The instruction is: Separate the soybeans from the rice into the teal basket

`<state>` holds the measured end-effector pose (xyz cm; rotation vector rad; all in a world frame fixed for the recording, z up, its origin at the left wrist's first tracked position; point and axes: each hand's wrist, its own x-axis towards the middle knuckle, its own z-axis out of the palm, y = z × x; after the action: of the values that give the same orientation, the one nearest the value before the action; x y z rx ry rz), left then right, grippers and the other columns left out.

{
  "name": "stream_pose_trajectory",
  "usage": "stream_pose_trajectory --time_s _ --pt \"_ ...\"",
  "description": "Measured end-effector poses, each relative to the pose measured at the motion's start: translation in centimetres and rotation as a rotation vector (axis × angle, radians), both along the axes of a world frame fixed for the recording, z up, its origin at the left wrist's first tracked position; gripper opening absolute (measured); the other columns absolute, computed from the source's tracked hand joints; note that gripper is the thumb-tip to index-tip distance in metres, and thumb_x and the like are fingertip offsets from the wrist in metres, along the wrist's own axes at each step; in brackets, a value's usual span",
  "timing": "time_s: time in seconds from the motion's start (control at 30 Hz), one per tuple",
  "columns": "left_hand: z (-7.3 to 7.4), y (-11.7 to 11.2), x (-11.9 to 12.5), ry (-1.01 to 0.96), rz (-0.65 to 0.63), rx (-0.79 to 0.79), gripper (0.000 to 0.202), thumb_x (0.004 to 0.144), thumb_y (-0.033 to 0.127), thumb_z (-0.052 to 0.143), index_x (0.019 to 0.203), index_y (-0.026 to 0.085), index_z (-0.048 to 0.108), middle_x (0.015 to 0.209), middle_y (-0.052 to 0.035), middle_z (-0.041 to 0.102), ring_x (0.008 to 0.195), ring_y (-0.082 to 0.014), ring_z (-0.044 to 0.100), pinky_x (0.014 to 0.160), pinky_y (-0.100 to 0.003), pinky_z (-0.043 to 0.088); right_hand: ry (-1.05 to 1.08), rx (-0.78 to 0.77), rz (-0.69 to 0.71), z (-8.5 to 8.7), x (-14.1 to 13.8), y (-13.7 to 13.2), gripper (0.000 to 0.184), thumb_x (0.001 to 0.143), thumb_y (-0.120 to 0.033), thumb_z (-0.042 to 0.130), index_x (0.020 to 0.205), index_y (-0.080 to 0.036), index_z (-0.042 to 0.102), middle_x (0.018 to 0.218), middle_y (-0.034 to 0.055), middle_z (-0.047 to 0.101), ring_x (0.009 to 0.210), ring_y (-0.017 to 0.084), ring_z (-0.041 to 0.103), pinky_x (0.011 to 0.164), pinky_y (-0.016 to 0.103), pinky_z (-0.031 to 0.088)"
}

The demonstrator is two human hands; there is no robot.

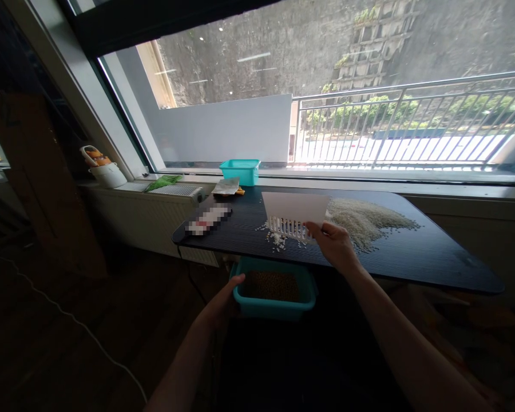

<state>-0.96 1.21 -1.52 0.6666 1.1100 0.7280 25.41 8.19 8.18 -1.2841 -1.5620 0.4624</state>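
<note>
My right hand [332,243] grips the lower right corner of a white flat sheet with a row of slots [294,209], closed around its edge. Held tilted over the black table, it has small white pieces [278,241] scattered under its slotted edge. Just to its right lies a wide heap of pale grains [364,220], too small to name surely. My left hand [232,292] holds the left rim of a teal plastic basin [274,309] below the table's front edge, thumb over the rim. Brown granules [272,285] cover the basin's bottom.
The black table [438,257] stands against the window. A second teal bin [241,171] is at the back, beside a pale packet [226,186]. A blurred-out item [209,220] lies on the left. A radiator [141,214] and a white cable [81,323] are further left.
</note>
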Motion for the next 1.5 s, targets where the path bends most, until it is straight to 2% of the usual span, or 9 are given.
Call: stream_pose_trajectory --time_s 0.4,0.6,0.9,1.07,1.2,1.37,1.5 --pt "0.4 0.0 0.2 -0.023 0.001 0.001 0.065 0.076 0.058 0.052 0.130 0.022 0.049 0.123 -0.0105 0.059 0.113 -0.0293 0.054 0.083 -0.038 0.047 -0.054 0.063 0.173 -0.8 -1.1 0.8 0.043 0.079 -0.055 0.052 0.060 -0.017 0.063 0.069 0.0023 0.056 0.060 0.013 0.047 0.053 0.025 0.034" --pt "0.5 0.0 0.1 -0.020 0.000 -0.001 0.065 0.077 0.059 0.051 0.131 0.023 0.047 0.122 -0.0109 0.060 0.111 -0.0294 0.055 0.081 -0.039 0.047 -0.022 0.052 0.226 -0.5 -1.7 1.6 0.042 0.077 -0.055 0.054 0.058 -0.018 0.062 0.068 0.0018 0.054 0.061 0.013 0.045 0.054 0.025 0.033" --pt "0.3 -0.1 0.1 -0.017 0.009 -0.004 0.066 0.075 0.059 0.052 0.129 0.020 0.050 0.117 -0.0120 0.063 0.108 -0.0296 0.056 0.081 -0.039 0.046 0.055 -0.024 0.282 -1.3 -3.6 2.6 0.040 0.076 -0.053 0.053 0.061 -0.017 0.063 0.062 0.0004 0.053 0.061 0.013 0.046 0.056 0.025 0.035" --pt "-0.1 0.2 -0.1 -0.034 -0.003 -0.008 0.065 0.075 0.059 0.053 0.128 0.021 0.050 0.119 -0.0109 0.062 0.110 -0.0291 0.056 0.083 -0.040 0.046 0.081 -0.104 0.320 -0.3 -2.0 1.0 0.037 0.073 -0.051 0.057 0.066 -0.016 0.068 0.057 -0.0003 0.055 0.056 0.012 0.045 0.054 0.025 0.035" --pt "-0.3 0.5 -0.2 -0.023 -0.005 -0.040 0.067 0.075 0.060 0.053 0.130 0.020 0.048 0.119 -0.0116 0.062 0.110 -0.0290 0.056 0.080 -0.039 0.047 0.118 -0.117 0.289 0.7 -1.4 0.1 0.035 0.073 -0.049 0.058 0.067 -0.016 0.069 0.055 -0.0011 0.053 0.053 0.011 0.042 0.051 0.024 0.032" --pt "0.3 0.2 0.0 -0.014 0.000 -0.011 0.066 0.076 0.059 0.052 0.128 0.019 0.049 0.116 -0.0117 0.064 0.105 -0.0281 0.059 0.078 -0.037 0.048 0.158 -0.112 0.285 0.5 -4.3 1.1 0.037 0.073 -0.049 0.057 0.058 -0.016 0.062 0.051 -0.0026 0.047 0.051 0.010 0.039 0.050 0.024 0.030" --pt "0.4 0.0 -0.1 -0.035 -0.009 -0.022 0.067 0.075 0.060 0.052 0.128 0.019 0.049 0.114 -0.0106 0.064 0.106 -0.0281 0.059 0.080 -0.037 0.048 0.168 -0.162 0.306 0.0 -5.4 1.3 0.035 0.071 -0.048 0.059 0.059 -0.015 0.065 0.047 -0.0030 0.046 0.047 0.010 0.038 0.047 0.024 0.028"
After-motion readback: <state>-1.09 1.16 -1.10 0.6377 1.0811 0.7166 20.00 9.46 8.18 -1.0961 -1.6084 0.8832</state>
